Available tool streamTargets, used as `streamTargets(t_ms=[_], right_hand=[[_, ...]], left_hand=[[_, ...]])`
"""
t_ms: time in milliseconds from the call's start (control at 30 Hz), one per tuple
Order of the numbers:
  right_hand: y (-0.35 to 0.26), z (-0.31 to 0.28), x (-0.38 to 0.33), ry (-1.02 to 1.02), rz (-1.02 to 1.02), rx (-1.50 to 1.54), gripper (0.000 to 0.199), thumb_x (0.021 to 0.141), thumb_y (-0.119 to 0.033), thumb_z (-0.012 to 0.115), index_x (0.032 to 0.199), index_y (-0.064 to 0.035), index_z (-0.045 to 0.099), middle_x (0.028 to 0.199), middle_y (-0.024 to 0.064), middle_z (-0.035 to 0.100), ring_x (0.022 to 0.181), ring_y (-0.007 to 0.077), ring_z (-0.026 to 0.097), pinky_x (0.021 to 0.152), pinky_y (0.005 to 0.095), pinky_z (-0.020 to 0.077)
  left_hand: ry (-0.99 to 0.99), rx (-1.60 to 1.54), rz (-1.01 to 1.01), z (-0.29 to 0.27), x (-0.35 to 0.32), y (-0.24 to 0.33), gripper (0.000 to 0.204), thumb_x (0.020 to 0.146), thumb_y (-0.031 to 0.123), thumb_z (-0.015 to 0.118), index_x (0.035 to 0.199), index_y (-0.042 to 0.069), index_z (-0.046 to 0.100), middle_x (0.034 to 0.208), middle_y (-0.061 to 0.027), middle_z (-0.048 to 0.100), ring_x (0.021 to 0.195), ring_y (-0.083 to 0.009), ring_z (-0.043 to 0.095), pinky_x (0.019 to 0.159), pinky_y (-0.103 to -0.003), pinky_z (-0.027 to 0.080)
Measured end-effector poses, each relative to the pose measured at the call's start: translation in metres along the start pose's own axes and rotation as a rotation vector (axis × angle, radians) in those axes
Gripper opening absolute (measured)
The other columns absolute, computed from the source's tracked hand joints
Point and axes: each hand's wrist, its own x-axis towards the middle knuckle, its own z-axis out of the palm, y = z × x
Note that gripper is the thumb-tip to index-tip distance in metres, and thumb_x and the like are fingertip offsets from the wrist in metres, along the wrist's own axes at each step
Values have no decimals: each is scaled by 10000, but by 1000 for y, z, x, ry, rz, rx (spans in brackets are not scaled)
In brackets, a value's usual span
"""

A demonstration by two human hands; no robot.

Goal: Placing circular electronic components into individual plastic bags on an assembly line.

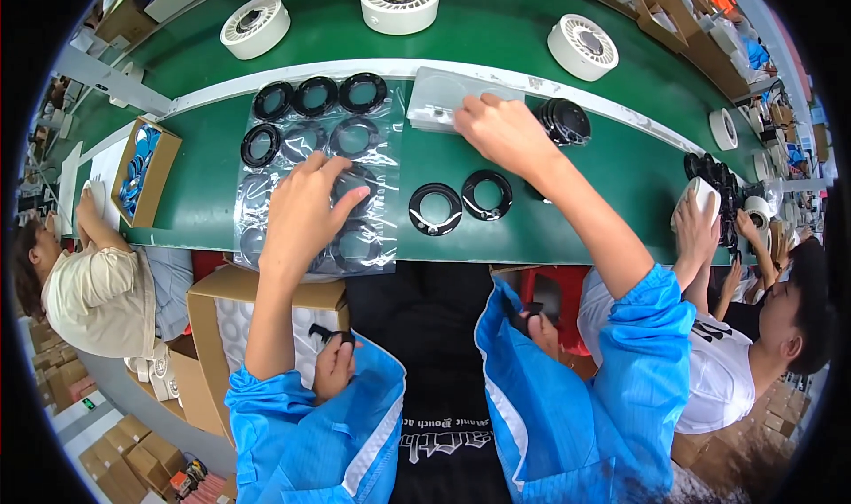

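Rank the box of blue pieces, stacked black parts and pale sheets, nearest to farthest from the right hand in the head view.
1. Pale sheets, at the right hand.
2. Stacked black parts, to its right.
3. Box of blue pieces, far left.

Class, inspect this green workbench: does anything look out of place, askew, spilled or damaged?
Nothing looks plainly spilled or damaged. Slightly odd: the clear plastic sheet beneath the left hand overhangs the near edge of the green workbench, whereas the two black rings beside it lie fully on top.
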Motion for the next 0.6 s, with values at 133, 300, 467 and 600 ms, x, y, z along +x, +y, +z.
streamTargets(t_ms=[133, 300, 467, 600], right_hand=[[-5, 0, 4, 0, -28, -20, 124, 950, -139, 691, 893, -29, 685, 989, 131, 728, 906, 327, 760, 714, 440, 629], [4, 0, 8, 26, 14, 107, 95, 889, -112, 754, 890, -17, 764, 950, 136, 750, 888, 352, 783, 740, 468, 643], [7, -6, 1, 75, 114, 341, 210, 939, -211, 793, 852, -22, 765, 888, 117, 727, 862, 366, 743, 765, 496, 602], [16, -6, -1, 86, 121, 444, 191, 938, -218, 811, 925, -27, 815, 963, 115, 764, 896, 375, 751, 795, 495, 602]], left_hand=[[-1, -144, 340, 24, 15, 44, 469, 849, 319, 910, 1203, 54, 754, 1141, -136, 707, 1074, -367, 712, 925, -479, 569], [-9, -170, 478, 105, 32, 101, 630, 781, 311, 950, 1314, 92, 696, 1281, -120, 649, 1240, -336, 626, 1070, -509, 482], [-69, -231, 529, 110, 28, 104, 750, 722, 299, 988, 1376, 103, 676, 1337, -118, 610, 1317, -325, 578, 1171, -539, 412], [-141, -297, 590, 112, 27, 99, 823, 700, 293, 1002, 1425, 105, 659, 1364, -122, 594, 1361, -333, 558, 1229, -569, 368]])
